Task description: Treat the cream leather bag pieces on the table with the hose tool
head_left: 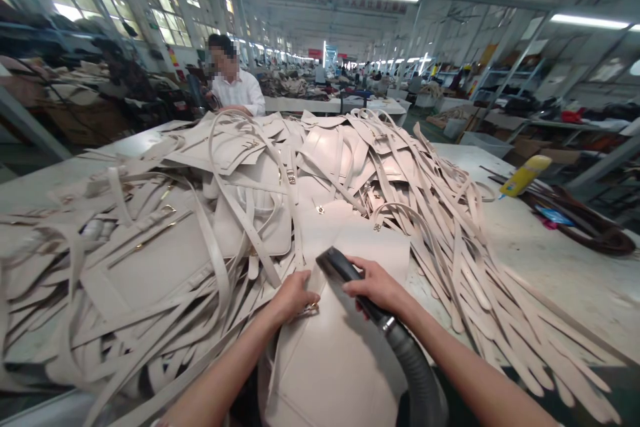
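Note:
My right hand is wrapped round a black hose nozzle, and a ribbed black hose runs from it toward me. The nozzle's flat end lies over a beige leather bag in front of me, touching it or just above; I cannot tell which. At the bag's left edge my left hand pinches the leather beside a small metal buckle. Beyond both hands a beige flap lies spread out. More beige bags with long straps are heaped behind and to the left.
Loose beige straps fan out over the right of the table. A yellow bottle and a dark coil lie farther right. Across the table stands a person in a white shirt, holding a dark tool.

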Action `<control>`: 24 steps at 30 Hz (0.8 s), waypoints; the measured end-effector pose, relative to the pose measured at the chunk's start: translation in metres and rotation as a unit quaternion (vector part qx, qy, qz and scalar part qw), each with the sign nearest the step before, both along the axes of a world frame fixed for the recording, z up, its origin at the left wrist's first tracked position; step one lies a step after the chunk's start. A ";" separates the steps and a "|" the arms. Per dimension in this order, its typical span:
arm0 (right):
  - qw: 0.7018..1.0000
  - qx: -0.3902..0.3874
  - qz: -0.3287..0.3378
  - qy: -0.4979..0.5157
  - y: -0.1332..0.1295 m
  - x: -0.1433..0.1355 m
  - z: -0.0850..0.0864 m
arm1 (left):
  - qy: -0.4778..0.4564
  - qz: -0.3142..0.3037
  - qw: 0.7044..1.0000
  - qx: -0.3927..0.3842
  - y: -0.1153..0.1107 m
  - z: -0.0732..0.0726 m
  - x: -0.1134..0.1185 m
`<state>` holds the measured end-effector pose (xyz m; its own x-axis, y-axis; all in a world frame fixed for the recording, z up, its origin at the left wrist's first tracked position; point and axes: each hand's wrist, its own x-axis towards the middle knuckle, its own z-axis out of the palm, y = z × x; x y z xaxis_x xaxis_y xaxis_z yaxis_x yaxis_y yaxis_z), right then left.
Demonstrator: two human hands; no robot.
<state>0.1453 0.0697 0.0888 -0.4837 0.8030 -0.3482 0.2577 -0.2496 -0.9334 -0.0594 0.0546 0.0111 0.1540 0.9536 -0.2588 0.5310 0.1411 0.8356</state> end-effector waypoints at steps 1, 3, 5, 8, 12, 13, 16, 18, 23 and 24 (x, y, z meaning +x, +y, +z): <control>1.000 0.003 0.004 0.001 0.012 -0.011 0.000 | 0.007 0.003 1.000 -0.002 0.000 0.000 0.000; 1.000 0.010 0.008 0.004 0.034 -0.028 0.002 | 0.011 0.009 1.000 -0.004 -0.001 -0.002 0.000; 1.000 0.021 0.000 0.005 0.048 -0.033 0.008 | 0.012 0.018 1.000 -0.003 -0.003 -0.005 -0.001; 0.999 0.031 -0.015 0.000 0.046 -0.019 0.022 | 0.017 0.029 0.999 -0.008 -0.004 -0.008 -0.002; 0.999 -0.030 0.025 -0.028 0.022 0.008 0.028 | 0.025 0.034 0.999 -0.010 -0.004 -0.010 -0.003; 0.997 -0.053 0.039 -0.034 0.019 0.010 0.025 | 0.026 0.035 0.999 -0.010 -0.003 -0.010 -0.003; 0.994 -0.085 0.054 -0.034 0.023 0.003 0.013 | 0.029 0.032 0.999 -0.014 -0.001 -0.011 -0.003; 0.995 -0.082 0.056 -0.024 0.035 -0.004 0.010 | 0.028 0.028 0.999 -0.014 -0.001 -0.010 -0.003; 0.993 -0.076 0.089 -0.023 0.050 0.009 0.022 | 0.024 0.037 0.999 -0.011 -0.004 -0.009 -0.002; 0.992 -0.078 0.099 -0.029 0.049 0.014 0.024 | 0.022 0.040 0.999 -0.011 -0.004 -0.009 -0.002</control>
<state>0.1591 0.1189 0.1125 -0.6019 0.6290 -0.4920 0.3674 -0.3289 -0.8700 -0.0611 0.0508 0.0018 0.0647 0.9567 -0.2838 0.5529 0.2024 0.8083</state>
